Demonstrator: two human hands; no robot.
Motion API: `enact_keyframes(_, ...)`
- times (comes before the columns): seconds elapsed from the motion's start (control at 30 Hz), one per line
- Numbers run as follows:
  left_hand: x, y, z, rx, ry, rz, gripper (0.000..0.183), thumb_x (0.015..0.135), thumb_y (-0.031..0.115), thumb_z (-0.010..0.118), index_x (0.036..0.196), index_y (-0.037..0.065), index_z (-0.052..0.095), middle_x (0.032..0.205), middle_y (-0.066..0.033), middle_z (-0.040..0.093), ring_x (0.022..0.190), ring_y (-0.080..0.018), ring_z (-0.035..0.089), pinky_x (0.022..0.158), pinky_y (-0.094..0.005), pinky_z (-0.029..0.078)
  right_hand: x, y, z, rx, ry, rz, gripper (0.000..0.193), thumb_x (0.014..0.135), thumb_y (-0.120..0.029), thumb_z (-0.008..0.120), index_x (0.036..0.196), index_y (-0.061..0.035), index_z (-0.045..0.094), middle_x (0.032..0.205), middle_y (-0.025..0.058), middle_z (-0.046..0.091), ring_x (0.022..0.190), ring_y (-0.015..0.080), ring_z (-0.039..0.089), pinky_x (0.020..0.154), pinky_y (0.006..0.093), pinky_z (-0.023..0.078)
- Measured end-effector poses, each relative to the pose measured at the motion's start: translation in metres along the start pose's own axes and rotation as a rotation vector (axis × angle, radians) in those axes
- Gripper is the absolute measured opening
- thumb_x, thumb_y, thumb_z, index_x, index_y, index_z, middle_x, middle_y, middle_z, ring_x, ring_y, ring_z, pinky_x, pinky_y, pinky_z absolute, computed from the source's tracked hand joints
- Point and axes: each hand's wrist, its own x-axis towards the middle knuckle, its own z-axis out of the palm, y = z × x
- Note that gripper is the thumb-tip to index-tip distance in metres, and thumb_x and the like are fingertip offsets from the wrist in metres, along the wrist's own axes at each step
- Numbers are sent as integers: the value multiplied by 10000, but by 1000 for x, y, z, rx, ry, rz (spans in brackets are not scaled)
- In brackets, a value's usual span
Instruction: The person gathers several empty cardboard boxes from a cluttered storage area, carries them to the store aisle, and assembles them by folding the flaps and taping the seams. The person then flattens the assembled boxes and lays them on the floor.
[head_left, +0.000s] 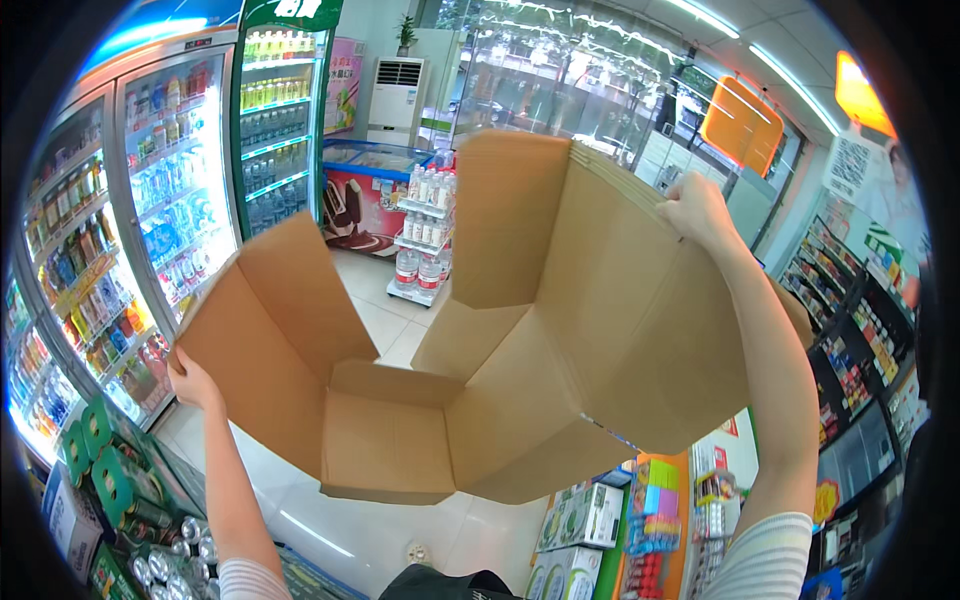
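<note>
A large brown cardboard box (500, 390) hangs opened out in front of me, its panels and flaps spread wide. My left hand (194, 384) is closed on the edge of its left panel. High on the right, my right hand (697, 212) grips the top edge of the tall right panel in a fist. Several cardboard layers show along that edge. The box is held up in the air between my two arms, above the pale tiled floor (375, 275). Fingers behind the cardboard are partly hidden on both sides.
Lit drink fridges (175, 160) line the left. A chest freezer (365, 155) and a small rack of bottles (425, 225) stand ahead. Packs of cans (125, 485) are at lower left. Boxed goods (575, 530) and a snack shelf (655, 515) sit at lower right, near a dark screen (858, 455).
</note>
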Motion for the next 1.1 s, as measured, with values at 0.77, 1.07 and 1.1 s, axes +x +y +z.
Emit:
enact_keyframes(0.77, -291, 386, 455, 27, -1280, 1804, 477, 610, 187, 831, 988, 75, 564, 898, -103, 564, 888, -287, 534, 855, -390, 403, 194, 74, 241, 673, -252, -535, 178, 774, -77, 626, 708, 86, 596, 525, 145, 482, 454, 175, 431, 474, 329, 376)
enact_keyframes(1.07, -369, 394, 589, 298, -1778, 1671, 191, 703, 104, 760, 791, 21, 611, 774, -111, 570, 789, -300, 589, 675, -386, 462, 267, 136, 336, 421, -514, -403, 312, 707, -104, 652, 940, 97, 605, 839, 319, 628, 837, 450, 639, 743, 449, 528)
enact_keyframes(1.1, -374, 403, 615, 361, -1760, 1650, 226, 749, 183, 752, 716, 8, 613, 795, -142, 590, 828, -334, 580, 721, -418, 459, 285, 144, 342, 360, -464, -368, 267, 724, -88, 619, 934, 77, 627, 854, 298, 636, 860, 424, 649, 769, 459, 532)
